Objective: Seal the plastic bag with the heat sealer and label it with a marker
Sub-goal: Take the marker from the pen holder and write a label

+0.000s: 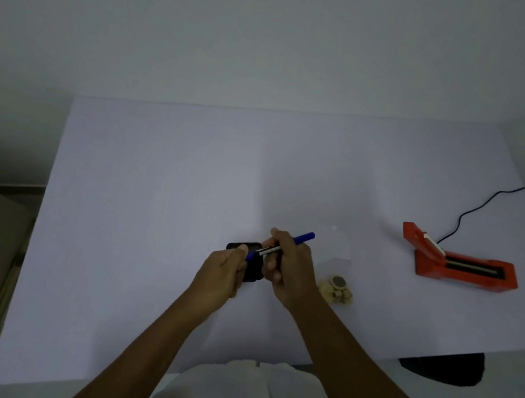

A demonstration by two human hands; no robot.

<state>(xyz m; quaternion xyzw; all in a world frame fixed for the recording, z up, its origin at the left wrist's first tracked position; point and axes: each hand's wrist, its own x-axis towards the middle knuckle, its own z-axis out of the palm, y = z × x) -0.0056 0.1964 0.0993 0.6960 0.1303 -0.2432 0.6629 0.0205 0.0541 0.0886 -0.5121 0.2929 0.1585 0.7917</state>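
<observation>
1. While you are leaning over the pale lavender desk point(153, 180), you are holding a slim blue marker with a silvery middle section point(284, 245) above its middle, tilted so one blue end is pointing up and to the right.
2. Your right hand point(289, 266) is wrapping closed around the marker's barrel, fingers curled over it.
3. Your left hand point(220, 277) is pinching tight on the marker's lower blue end point(250, 255), thumb and fingertips pressed together; whether that end is a cap I cannot tell.
4. Under both hands, a small black rectangular object point(250, 271) is lying on the desk, mostly hidden by your fingers, so I cannot tell what it is.
5. Just to the right of your right wrist, a small clear plastic bag holding beige lumps and one dark round piece point(336, 289) is resting flat on the desk, apart from both hands; its clear upper part is showing only faintly.
6. Well to the right, the orange-red plastic heat sealer point(458, 264) is sitting on the desk with its hinged lid standing raised at the left end and its dark sealing strip showing.
7. A thin black cord point(482, 207) is running from the sealer toward the desk's far right corner.
</observation>
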